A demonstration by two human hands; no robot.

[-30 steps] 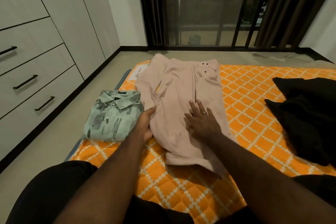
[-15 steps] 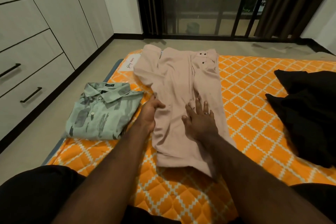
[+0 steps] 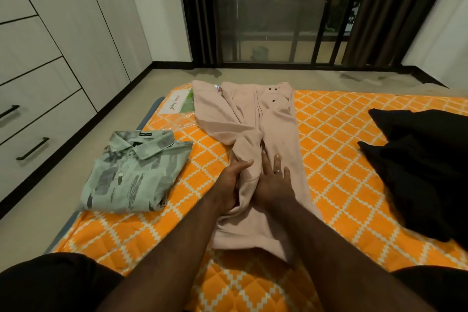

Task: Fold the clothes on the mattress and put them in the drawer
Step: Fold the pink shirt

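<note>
A pale pink garment (image 3: 276, 132) lies lengthwise on the orange quilted mattress (image 3: 336, 139), its left side bunched toward the middle. My left hand (image 3: 231, 182) grips that left edge and holds it folded over. My right hand (image 3: 273, 182) lies flat on the cloth just right of the fold, fingers straight, a ring on one finger. A folded green patterned shirt (image 3: 134, 172) rests at the mattress's left edge. A heap of black clothing (image 3: 420, 172) sits at the right.
White drawers with black handles (image 3: 33, 148) line the left wall, all closed. Bare floor runs between them and the mattress. A dark sliding glass door with curtains (image 3: 278, 12) stands beyond. My knees show at the bottom corners.
My left hand has drawn the pink garment's left edge inward over the middle, bunching the cloth. My right hand stays pressed on it. The view has shifted slightly right.
</note>
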